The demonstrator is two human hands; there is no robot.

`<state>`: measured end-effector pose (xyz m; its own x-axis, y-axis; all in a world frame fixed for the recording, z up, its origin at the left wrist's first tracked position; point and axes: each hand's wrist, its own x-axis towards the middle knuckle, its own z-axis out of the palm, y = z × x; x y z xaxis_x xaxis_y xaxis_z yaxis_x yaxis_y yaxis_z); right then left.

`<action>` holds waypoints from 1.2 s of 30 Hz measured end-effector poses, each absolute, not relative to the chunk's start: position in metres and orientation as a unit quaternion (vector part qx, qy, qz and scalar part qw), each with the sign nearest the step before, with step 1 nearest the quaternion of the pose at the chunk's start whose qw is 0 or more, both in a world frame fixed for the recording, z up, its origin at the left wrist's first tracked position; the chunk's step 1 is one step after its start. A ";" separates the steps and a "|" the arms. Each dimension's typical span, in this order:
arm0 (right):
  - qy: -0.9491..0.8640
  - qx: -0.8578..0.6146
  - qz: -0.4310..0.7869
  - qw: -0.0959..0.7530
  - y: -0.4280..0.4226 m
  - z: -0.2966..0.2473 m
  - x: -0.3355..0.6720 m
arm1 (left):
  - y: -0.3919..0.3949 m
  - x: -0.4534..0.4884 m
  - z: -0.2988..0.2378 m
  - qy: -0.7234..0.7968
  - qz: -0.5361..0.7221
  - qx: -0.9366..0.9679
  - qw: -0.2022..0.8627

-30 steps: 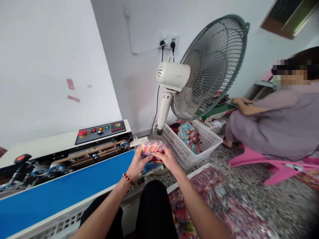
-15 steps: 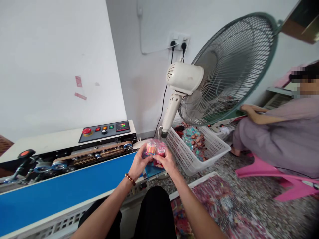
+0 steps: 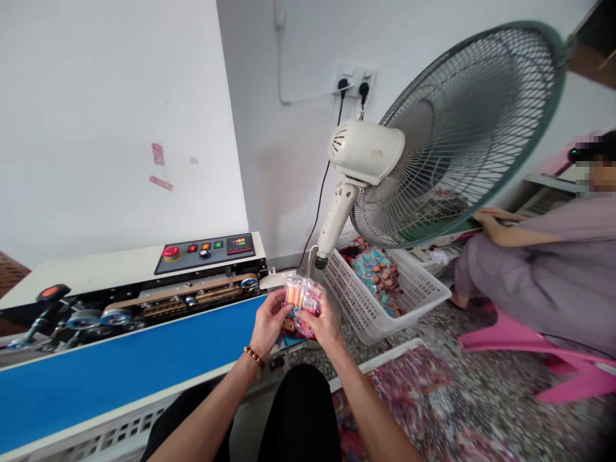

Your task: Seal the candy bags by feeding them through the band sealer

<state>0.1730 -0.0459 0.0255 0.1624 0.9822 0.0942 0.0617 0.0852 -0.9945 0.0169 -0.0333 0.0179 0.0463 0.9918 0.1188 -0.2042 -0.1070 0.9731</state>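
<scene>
Between my hands is a clear plastic packet [image 3: 303, 296] with pink, yellow and striped small items inside; a barcode label shows on its right part. My left hand [image 3: 270, 323] grips its left side, thumb on the front. On the right side my right hand [image 3: 323, 321] holds the same packet, thumb also in front. Both hands are over the right end of the blue conveyor belt [image 3: 192, 346]. A band sealing machine [image 3: 206, 250] with a lit control panel stands behind the belt, to the left of the packet.
A standing fan [image 3: 368, 151] rises just beyond my hands. Right of it, a white basket [image 3: 356, 317] contains several colourful packets. A larger pile of packets [image 3: 409, 391] lies low at the right. Another person [image 3: 553, 263] sits on a pink stool [image 3: 500, 333].
My hands have tilted the packet more upright, so its striped contents and label show more plainly. The whole view has shifted slightly.
</scene>
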 end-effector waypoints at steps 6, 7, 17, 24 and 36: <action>-0.479 -0.510 0.430 0.570 -0.046 0.036 0.171 | -0.038 0.016 0.020 0.411 0.580 0.494 0.501; -0.482 -0.520 0.425 0.563 -0.047 0.035 0.171 | -0.038 0.015 0.017 0.419 0.573 0.497 0.499; -0.385 -0.468 0.556 0.569 -0.040 0.023 0.163 | -0.040 0.014 0.018 0.443 0.578 0.413 0.547; -0.349 -0.462 0.583 0.570 -0.032 0.031 0.169 | -0.033 0.005 0.025 0.498 0.537 0.453 0.509; -0.344 -0.512 0.567 0.546 -0.014 0.019 0.190 | -0.009 -0.025 0.024 0.628 0.419 0.409 0.513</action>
